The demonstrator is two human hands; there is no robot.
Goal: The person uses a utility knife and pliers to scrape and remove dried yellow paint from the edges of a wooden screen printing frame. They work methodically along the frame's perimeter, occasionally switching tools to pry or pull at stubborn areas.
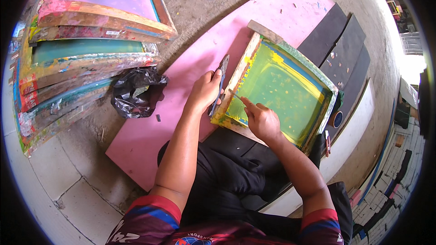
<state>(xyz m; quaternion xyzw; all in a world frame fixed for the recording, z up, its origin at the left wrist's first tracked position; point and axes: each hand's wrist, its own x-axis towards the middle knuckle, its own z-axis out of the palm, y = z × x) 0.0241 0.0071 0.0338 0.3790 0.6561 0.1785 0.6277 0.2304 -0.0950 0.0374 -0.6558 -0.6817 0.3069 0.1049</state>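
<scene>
A wooden screen-printing frame (290, 47) with green mesh (281, 90) and yellow ink smears lies tilted in front of me. Beside its left rail, my left hand (205, 91) is closed around a long, narrow, dark flat tool (222, 73) with a bluish edge; its exact kind is unclear. My right hand (262, 120) is over the frame's lower left part, gripping a thin rod-like tool (237, 95). That rod's tip points up and left at the frame's left rail, close to the dark tool. Its handle is hidden in my fingers.
Under the frame are a pink board (190, 59) and black sheets (324, 31). A stack of used screen frames (86, 70) stands at left, by a crumpled black plastic bag (136, 93). To the right lie a small round container (336, 119) and a red-and-white cutter-like object (327, 143).
</scene>
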